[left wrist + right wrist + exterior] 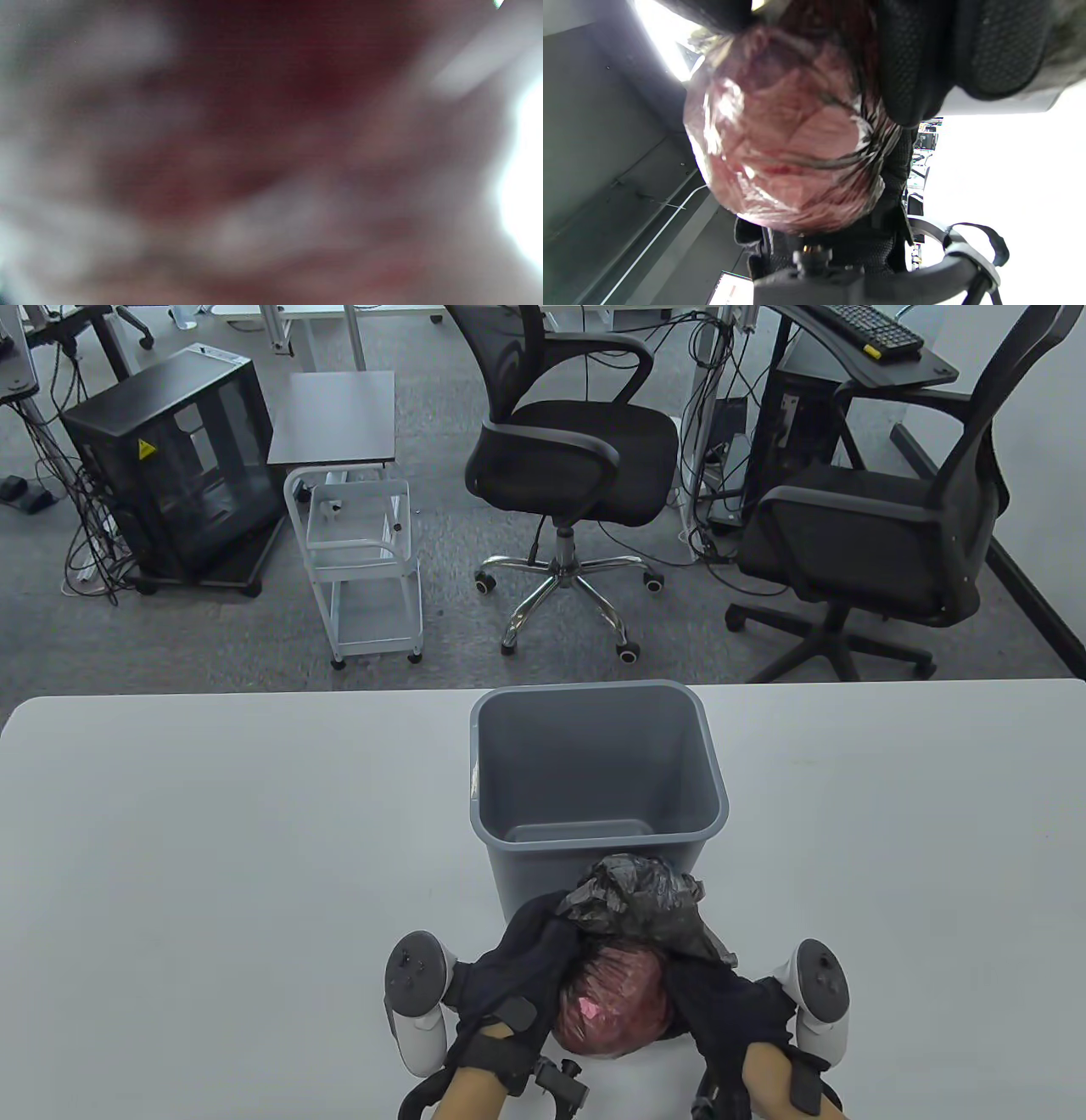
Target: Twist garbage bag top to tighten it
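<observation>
Both gloved hands, left (509,984) and right (721,997), clutching thin translucent garbage bag (612,1010) at bench's near edge; crumpled neck (640,899) pointing away, toward grey bin (594,768).

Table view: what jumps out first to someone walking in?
Two black-gloved hands, left and right, grip a full garbage bag at the table's near edge, its crumpled dark top bunched between them. Right behind it stands an empty grey bin.
</observation>
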`<state>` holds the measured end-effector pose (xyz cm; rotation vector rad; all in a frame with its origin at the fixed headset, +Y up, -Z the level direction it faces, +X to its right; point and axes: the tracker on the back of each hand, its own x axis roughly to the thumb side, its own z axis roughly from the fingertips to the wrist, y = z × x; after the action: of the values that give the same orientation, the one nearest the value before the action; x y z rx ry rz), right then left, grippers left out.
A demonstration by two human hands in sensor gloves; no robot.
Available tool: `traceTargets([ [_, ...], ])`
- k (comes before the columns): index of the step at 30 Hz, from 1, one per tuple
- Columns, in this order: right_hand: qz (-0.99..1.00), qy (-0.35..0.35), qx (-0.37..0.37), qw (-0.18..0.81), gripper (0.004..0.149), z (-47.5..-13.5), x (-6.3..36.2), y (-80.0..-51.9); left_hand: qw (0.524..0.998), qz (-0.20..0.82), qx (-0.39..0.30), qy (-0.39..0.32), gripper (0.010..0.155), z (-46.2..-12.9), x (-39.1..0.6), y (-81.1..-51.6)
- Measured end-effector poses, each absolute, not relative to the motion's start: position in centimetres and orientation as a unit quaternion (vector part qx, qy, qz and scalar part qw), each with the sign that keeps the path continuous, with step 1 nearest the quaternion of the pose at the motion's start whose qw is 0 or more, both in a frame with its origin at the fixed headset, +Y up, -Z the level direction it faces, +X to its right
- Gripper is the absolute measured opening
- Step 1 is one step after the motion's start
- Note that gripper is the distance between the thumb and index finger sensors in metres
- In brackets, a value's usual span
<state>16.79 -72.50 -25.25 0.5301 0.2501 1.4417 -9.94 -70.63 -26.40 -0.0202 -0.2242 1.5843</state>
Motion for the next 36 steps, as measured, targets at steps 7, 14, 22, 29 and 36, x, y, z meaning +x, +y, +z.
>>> traceTargets([
  [7,0.702,0.107,0.337,0.618,0.108,-24.8,15.8,-71.4,0.724,0.687,0.038,-0.039,0.048,-25.9,-10.6,-70.8],
  [14,0.671,0.101,0.273,0.682,0.099,-25.3,16.6,-72.5,0.694,0.709,-0.032,-0.121,0.048,-26.3,-9.4,-70.7],
  [22,0.644,0.124,0.268,0.706,0.099,-25.4,16.5,-73.1,0.729,0.678,0.004,-0.095,0.048,-26.2,-9.7,-70.5],
  [29,0.671,0.094,0.282,0.68,0.096,-25.5,16.7,-72.3,0.713,0.693,-0.005,-0.106,0.048,-26.2,-9.7,-70.7],
  [36,0.627,0.14,0.249,0.725,0.093,-25.6,16.7,-73.4,0.704,0.702,0.027,-0.104,0.047,-26.1,-9.7,-70.3],
])
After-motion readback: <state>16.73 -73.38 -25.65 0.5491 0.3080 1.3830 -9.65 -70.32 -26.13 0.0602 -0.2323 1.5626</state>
